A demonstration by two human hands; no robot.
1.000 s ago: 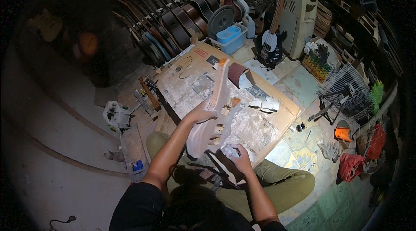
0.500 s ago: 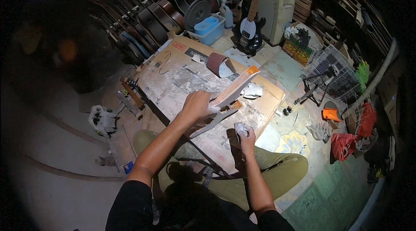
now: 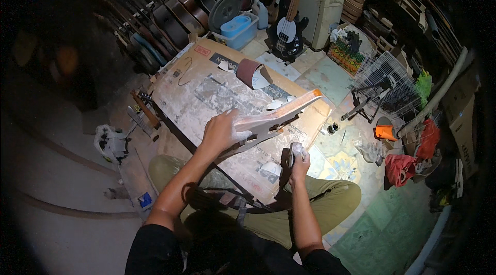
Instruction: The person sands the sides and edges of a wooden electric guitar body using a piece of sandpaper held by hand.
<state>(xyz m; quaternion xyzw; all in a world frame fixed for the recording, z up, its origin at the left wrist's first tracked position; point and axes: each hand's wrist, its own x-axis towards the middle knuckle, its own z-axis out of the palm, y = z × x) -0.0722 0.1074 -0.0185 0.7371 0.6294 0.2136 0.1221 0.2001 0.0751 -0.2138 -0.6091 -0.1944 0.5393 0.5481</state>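
Note:
My left hand [image 3: 220, 134] grips the near end of a pale, dusty, unfinished guitar body [image 3: 258, 122] with cutouts and an orange-tinted edge at its far end, held tilted above the dusty cardboard sheet [image 3: 175, 100]. My right hand [image 3: 299, 166], lower on the right, is closed on a small block with whitish, crumpled wrapping [image 3: 296, 151], apart from the body. A curled brown sandpaper sheet [image 3: 246, 72] and white paper scraps lie on the cardboard.
Guitars [image 3: 186, 14] stand in a row behind, near a blue plastic tub [image 3: 240, 38], a black bass [image 3: 285, 35] and a cream appliance [image 3: 328, 9]. On the right are a wire cage [image 3: 382, 73], an orange object [image 3: 385, 131] and red bags [image 3: 398, 169]. Tools [image 3: 145, 110] lie left.
The body has swung from upright in view to slanting up rightward, lowering to the right. My left hand has shifted slightly left, my right hand slightly right and up. The view has shifted.

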